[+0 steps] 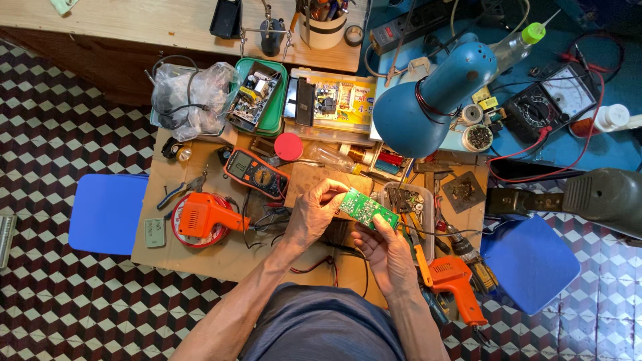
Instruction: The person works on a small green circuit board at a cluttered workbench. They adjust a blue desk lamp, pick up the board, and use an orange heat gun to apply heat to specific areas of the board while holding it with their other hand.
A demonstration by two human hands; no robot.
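A small green circuit board [364, 208] is held above the cardboard work surface [221, 257] in the middle of the head view. My left hand [313, 214] grips its left edge with thumb and fingers. My right hand [382, 249] supports its lower right edge from below. An orange and black multimeter [256, 172] lies just to the left of my left hand, and an orange soldering gun [206, 215] rests on a red round reel further left.
A blue desk lamp [428, 100] hangs over the upper right. A second orange tool [456, 282] lies by my right wrist. A green tray [269, 100] of parts, a bag of cables [187, 99], blue pliers [175, 192], an analog meter [552, 100] and two blue stools [107, 212] surround the bench.
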